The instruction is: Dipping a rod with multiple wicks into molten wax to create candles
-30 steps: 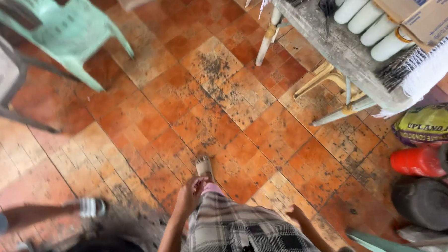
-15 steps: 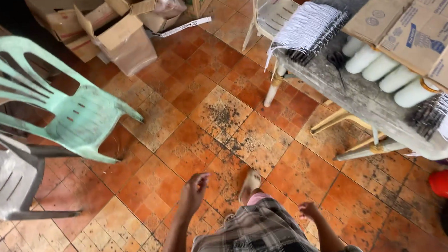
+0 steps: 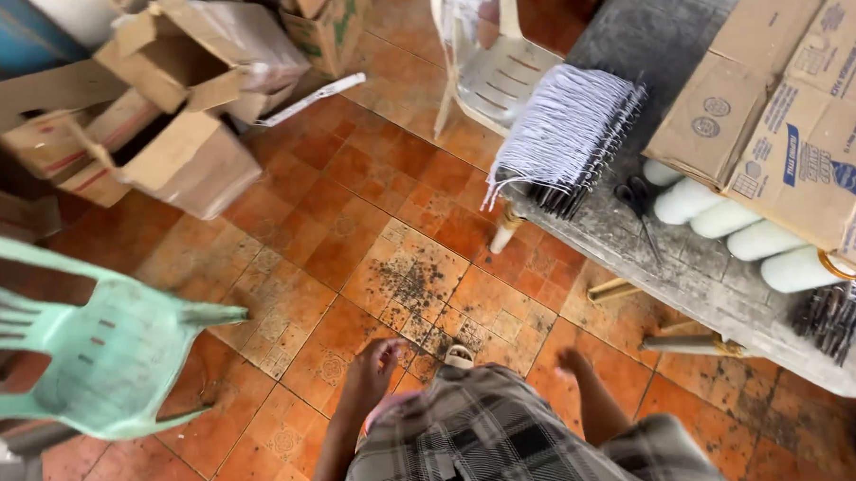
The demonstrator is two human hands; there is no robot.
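My left hand (image 3: 374,369) hangs low in front of my plaid shorts (image 3: 511,437), fingers loosely curled, holding nothing. My right hand (image 3: 577,366) swings at my right side, also with nothing in it; its fingers are partly hidden. One sandalled foot (image 3: 458,355) shows on the orange tiled floor between the hands. A grey table (image 3: 679,222) stands to the right, a little beyond my right hand. On it lie a bundle of white strings on dark rods (image 3: 565,136), black scissors (image 3: 638,208), white rolls (image 3: 731,225) and cardboard boxes (image 3: 784,114).
A green plastic chair (image 3: 100,351) lies tipped at the left. Open cardboard boxes (image 3: 181,107) are piled at the upper left. A white plastic chair (image 3: 497,58) stands behind the table. Dark speckled stains mark the tiles (image 3: 410,279) ahead.
The view has swung forward and up as I walk; the table and boxes come closer and fuller. The green chair slid to the lower left. Both hands stay free.
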